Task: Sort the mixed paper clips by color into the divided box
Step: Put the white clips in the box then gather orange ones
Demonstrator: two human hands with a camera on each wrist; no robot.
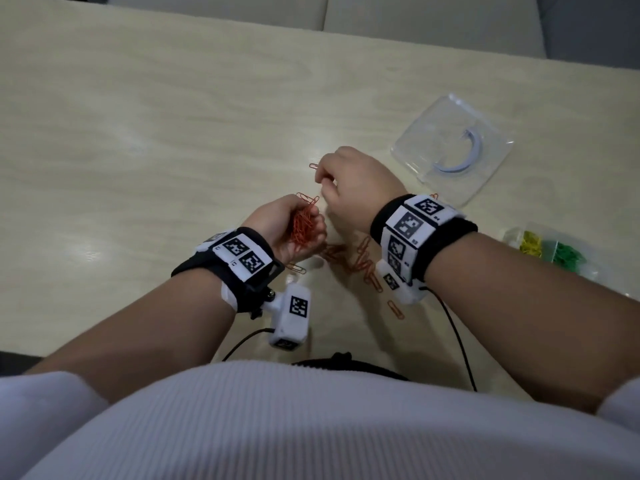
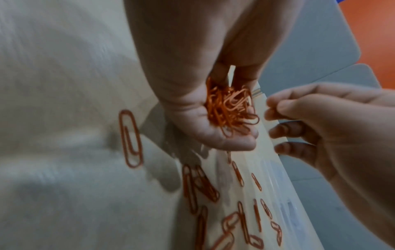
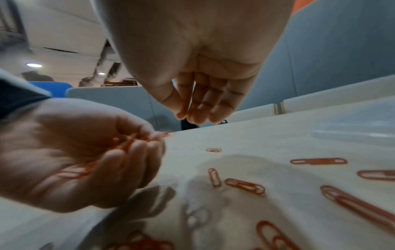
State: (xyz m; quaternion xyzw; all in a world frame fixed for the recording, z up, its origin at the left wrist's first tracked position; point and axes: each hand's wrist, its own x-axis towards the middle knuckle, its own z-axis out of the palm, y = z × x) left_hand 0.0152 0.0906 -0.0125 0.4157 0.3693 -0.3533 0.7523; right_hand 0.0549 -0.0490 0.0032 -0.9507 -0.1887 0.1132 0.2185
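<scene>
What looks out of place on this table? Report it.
Orange paper clips lie scattered loose on the table, outside the divided box. The left hand cups a bunch; the box's clear lid lies apart.

A tangled bunch of orange paper clips sits at the centre of the head view, cupped in a palm. More loose orange clips lie flat and scattered on the table just below and right of it. At the right edge, the clear divided box holds yellow clips and green clips in adjoining compartments.
</scene>
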